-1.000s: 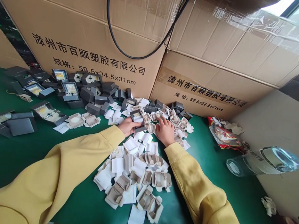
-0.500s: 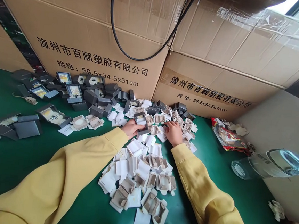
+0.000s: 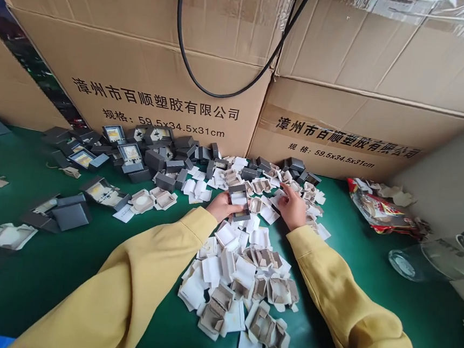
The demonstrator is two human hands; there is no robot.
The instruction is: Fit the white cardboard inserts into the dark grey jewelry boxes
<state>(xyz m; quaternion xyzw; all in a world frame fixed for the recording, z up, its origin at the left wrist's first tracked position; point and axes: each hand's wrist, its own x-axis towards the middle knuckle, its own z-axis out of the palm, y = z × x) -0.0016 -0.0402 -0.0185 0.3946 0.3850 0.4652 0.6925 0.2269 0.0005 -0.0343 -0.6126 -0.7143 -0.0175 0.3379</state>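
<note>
My left hand (image 3: 221,208) grips a small open dark grey box (image 3: 238,198) with a white inside, thumb over its lower side. To its right, my right hand (image 3: 293,208) hovers over or rests on the heap of paper pieces, index finger extended and the other fingers curled; nothing can be seen in it. White and grey-brown folded card inserts (image 3: 263,258) lie in a heap below and between the hands. More dark grey boxes (image 3: 156,159) are piled behind and to the left, several with lids raised.
Large cardboard cartons (image 3: 163,76) stand along the back, with a black cable (image 3: 222,95) hanging before them. A red and clear plastic packet (image 3: 383,211) and a clear bottle (image 3: 431,259) lie at the right. The green tabletop (image 3: 135,257) shows at the left.
The view has shifted, so the scene sits further right. The box in my left hand is now turned more upright, its white inside showing. My right index finger has straightened.
</note>
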